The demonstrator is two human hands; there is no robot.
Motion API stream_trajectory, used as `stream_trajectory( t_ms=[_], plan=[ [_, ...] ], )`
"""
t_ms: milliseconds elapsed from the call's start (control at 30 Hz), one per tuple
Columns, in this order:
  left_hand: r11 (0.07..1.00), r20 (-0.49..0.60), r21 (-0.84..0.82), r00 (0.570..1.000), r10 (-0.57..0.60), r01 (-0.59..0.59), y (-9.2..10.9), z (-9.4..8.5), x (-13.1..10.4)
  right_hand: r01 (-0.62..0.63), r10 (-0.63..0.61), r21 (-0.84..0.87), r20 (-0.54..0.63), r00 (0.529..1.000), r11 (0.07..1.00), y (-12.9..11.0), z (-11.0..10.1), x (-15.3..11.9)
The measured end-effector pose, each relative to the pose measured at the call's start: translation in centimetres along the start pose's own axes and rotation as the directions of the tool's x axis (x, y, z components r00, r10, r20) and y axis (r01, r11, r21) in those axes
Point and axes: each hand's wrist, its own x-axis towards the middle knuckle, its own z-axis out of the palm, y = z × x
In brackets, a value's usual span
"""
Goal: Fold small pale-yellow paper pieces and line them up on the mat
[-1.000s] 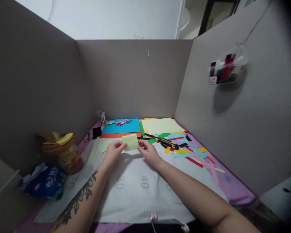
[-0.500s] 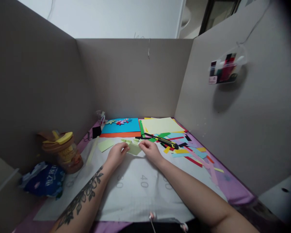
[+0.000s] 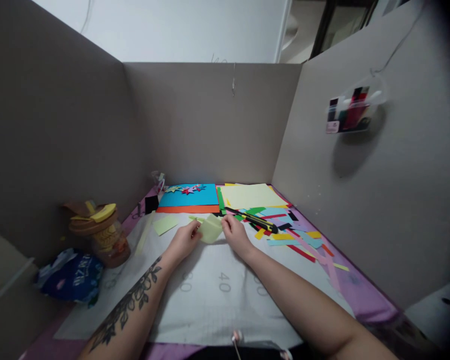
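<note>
A small piece of pale green paper (image 3: 211, 229) is held up over the white mat, between my two hands. My left hand (image 3: 186, 237) pinches its left edge. On the other side, the fingers of my right hand (image 3: 234, 230) close on its right edge. Some light green paper scraps (image 3: 196, 219) lie just behind it, partly covered. Left of my left hand, a flat pale green square (image 3: 165, 225) rests on the mat. A black and yellow utility knife (image 3: 260, 222) lies beyond my right hand on coloured paper strips.
Blue paper (image 3: 189, 197) with small folded stars (image 3: 187, 189) lies at the back, beside pale yellow sheets (image 3: 253, 195). Coloured strips (image 3: 302, 242) spread to the right. A lidded cup (image 3: 107, 235) and a blue packet (image 3: 71, 277) stand left. Grey panels (image 3: 213, 122) enclose the table.
The pale green paper has turned in my hands, so more of its face shows. My right hand has shifted slightly right. The whole view has moved a little.
</note>
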Motion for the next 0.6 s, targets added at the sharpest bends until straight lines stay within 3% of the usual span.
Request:
stream_trajectory(
  t_ms=[100,200,233,267,333,400,533,600],
  plan=[
    [0.992,-0.131,0.112,0.990,-0.047,0.062,-0.9,-2.3,0.3,-0.023,0.022,-0.004,-0.144,0.989,1.000,0.4,-0.6,0.4],
    [0.929,-0.436,0.279,0.894,-0.102,0.242,-2.8,-5.6,0.3,-0.057,0.061,0.023,-0.197,0.979,0.998,1.0,-1.2,0.9],
    [0.896,-0.487,0.338,0.868,-0.096,0.289,-3.5,-6.4,0.1,-0.063,0.068,0.028,-0.190,0.980,0.998,1.1,-1.4,0.9],
    [0.865,-0.471,0.391,0.876,-0.107,0.316,-4.2,-7.0,0.0,-0.068,0.072,0.031,-0.177,0.982,0.997,1.3,-1.4,1.0],
    [0.813,-0.259,0.495,0.945,-0.201,0.308,-5.1,-7.4,-0.3,-0.071,0.075,0.032,-0.138,0.988,0.997,1.3,-1.4,0.9],
    [0.801,-0.115,0.517,0.952,-0.284,0.302,-5.4,-6.8,-0.5,-0.078,0.081,0.038,-0.075,0.994,0.996,1.1,-1.2,0.8],
    [0.844,-0.128,0.484,0.973,-0.194,0.232,-3.7,-4.8,-0.1,-0.108,0.098,0.101,0.097,0.990,0.989,0.3,-0.7,0.2],
    [0.956,-0.138,0.231,0.978,-0.155,0.184,-2.2,-3.7,0.2,-0.064,0.047,0.119,0.144,0.988,0.991,0.0,-0.5,-0.1]
  ],
)
